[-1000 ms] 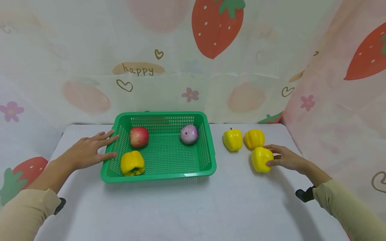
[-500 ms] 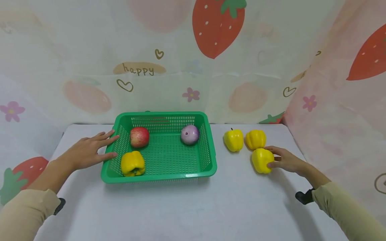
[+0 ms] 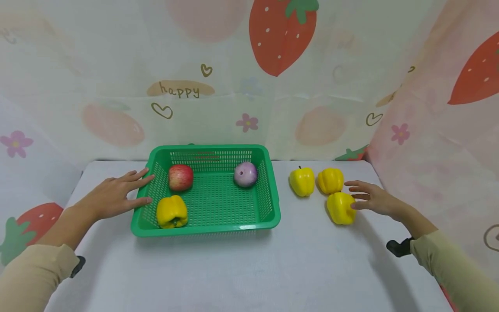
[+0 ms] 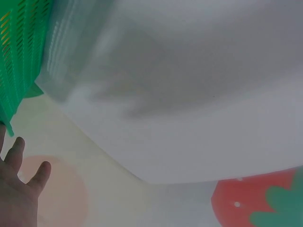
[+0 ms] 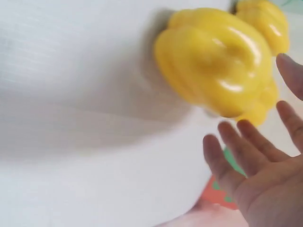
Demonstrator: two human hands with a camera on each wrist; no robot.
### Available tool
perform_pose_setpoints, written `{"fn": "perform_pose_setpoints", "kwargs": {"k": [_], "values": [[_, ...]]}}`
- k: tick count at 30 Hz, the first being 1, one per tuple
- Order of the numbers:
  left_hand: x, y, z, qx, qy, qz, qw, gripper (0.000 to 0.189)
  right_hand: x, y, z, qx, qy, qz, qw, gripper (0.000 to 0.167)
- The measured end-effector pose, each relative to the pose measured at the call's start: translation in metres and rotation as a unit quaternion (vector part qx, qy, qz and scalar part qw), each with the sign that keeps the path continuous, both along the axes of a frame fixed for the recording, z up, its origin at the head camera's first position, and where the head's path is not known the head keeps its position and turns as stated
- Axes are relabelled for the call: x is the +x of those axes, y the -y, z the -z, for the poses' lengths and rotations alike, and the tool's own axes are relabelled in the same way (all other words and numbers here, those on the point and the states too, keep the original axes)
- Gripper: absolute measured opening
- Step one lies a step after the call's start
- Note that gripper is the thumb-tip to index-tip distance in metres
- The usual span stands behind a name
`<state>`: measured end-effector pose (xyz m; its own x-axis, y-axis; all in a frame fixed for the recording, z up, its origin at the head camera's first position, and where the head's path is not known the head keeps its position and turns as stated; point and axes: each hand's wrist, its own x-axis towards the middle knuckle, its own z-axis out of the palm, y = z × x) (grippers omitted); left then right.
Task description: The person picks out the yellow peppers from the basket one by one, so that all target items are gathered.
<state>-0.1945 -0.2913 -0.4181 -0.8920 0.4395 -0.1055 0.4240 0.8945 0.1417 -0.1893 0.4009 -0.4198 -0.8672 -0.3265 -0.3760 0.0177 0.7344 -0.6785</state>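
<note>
My left hand (image 3: 113, 195) rests with spread, straight fingers on the left rim of a green basket (image 3: 205, 232). Inside the basket are a red apple (image 3: 181, 177), a yellow bell pepper (image 3: 171, 211) and a round purple vegetable (image 3: 245, 174) whose kind I cannot tell. On the right, my right hand (image 3: 376, 200) hovers beside the nearest yellow bell pepper (image 3: 341, 208), fingers extended and holding nothing. In the right wrist view a gap shows between the fingers and that pepper (image 5: 213, 56). Two more yellow bell peppers, one with a stem (image 3: 302, 182) and one beside it (image 3: 330, 180), lie just behind.
A white cloth covers the table (image 3: 234, 273). Behind and at the sides hangs a patterned curtain (image 3: 226, 117) with strawberries, hearts and flowers. The basket's walls stand up around its contents.
My right hand has let go of the nearest yellow bell pepper and drawn back slightly up and right, its fingers opening. The left hand and basket stay in place.
</note>
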Motion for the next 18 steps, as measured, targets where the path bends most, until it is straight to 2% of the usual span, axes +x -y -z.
{"fn": "perform_pose_setpoints", "kwargs": {"k": [6, 11, 18], "values": [[0.000, 0.000, 0.001, -0.002, 0.002, -0.001, 1.0000, 0.077, -0.012, 0.016, -0.031, 0.024, -0.030, -0.010, 0.9992, 0.079], [0.000, 0.001, 0.001, -0.001, 0.001, 0.001, 1.0000, 0.076, -0.027, 0.037, -0.051, -0.010, -0.050, -0.028, 0.9983, 0.080], [0.000, 0.000, 0.001, 0.002, 0.002, 0.003, 1.0000, 0.076, -0.043, 0.074, -0.071, -0.050, -0.036, -0.051, 0.9968, 0.076]]}}
